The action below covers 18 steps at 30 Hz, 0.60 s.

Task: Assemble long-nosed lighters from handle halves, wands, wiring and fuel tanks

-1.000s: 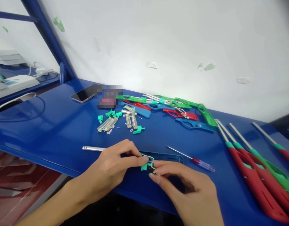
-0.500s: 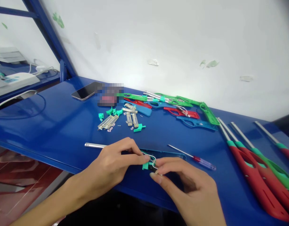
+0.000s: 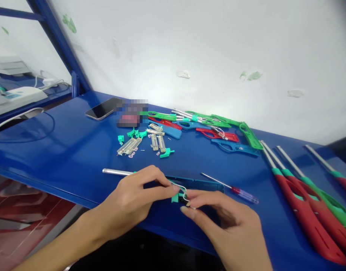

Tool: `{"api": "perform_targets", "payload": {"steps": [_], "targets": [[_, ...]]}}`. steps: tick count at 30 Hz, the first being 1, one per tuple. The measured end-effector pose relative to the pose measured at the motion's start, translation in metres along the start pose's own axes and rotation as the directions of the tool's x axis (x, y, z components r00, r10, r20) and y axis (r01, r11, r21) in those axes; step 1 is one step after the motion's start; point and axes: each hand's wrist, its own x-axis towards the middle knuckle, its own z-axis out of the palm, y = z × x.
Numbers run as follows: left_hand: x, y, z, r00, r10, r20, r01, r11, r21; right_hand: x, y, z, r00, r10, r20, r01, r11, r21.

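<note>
My left hand (image 3: 141, 194) is closed, its thumb and index fingertips pressed at a teal trigger (image 3: 175, 198) of a gas lighter. My right hand (image 3: 229, 218) pinches a white wire (image 3: 185, 193) beside a small black part (image 3: 184, 202). Under both hands lies a blue lighter shell half (image 3: 195, 183), largely covered by the fingers. A silver lighter tube (image 3: 116, 172) sticks out to the left from behind my left hand. Right of the shell rests a screwdriver (image 3: 240, 193) with a clear purple-red handle.
Clear lighter fuel tanks (image 3: 161, 143) and teal triggers (image 3: 166, 153) lie beyond my hands. Farther back are loose green, red and blue shell halves (image 3: 235, 147). Whole lighters (image 3: 302, 210) lie at the right. A phone (image 3: 103, 109) rests at the back left, before the white wall.
The silver tube has shifted slightly to the right, and a little more of the blue shell shows. My right fingers have moved very slightly on the wire. My left hand stays almost in place.
</note>
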Motion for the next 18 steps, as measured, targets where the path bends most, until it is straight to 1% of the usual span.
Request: {"api": "perform_targets", "payload": {"steps": [3, 7, 10, 18], "targets": [[-0.0021, -0.0009, 0.0017, 1.0, 0.004, 0.002, -0.004, 1.0, 0.006, 0.0013, 0.0005, 0.0014, 1.0, 0.005, -0.012, -0.006, 1.0, -0.005], [-0.0013, -0.0013, 0.0018, 0.998, 0.051, 0.023, -0.052, 0.998, 0.032, 0.0006, -0.0003, 0.0017, 1.0, 0.009, -0.024, -0.009, 1.0, -0.006], [-0.0001, -0.0002, 0.0013, 0.998, 0.048, 0.037, -0.05, 0.997, 0.062, -0.0007, -0.0006, 0.0008, 1.0, 0.003, -0.014, -0.003, 1.0, -0.005], [-0.0005, 0.0, 0.0023, 0.998, 0.058, 0.011, -0.059, 0.995, 0.083, 0.0016, -0.0028, 0.0015, 0.993, 0.115, 0.015, -0.116, 0.99, 0.086]]}}
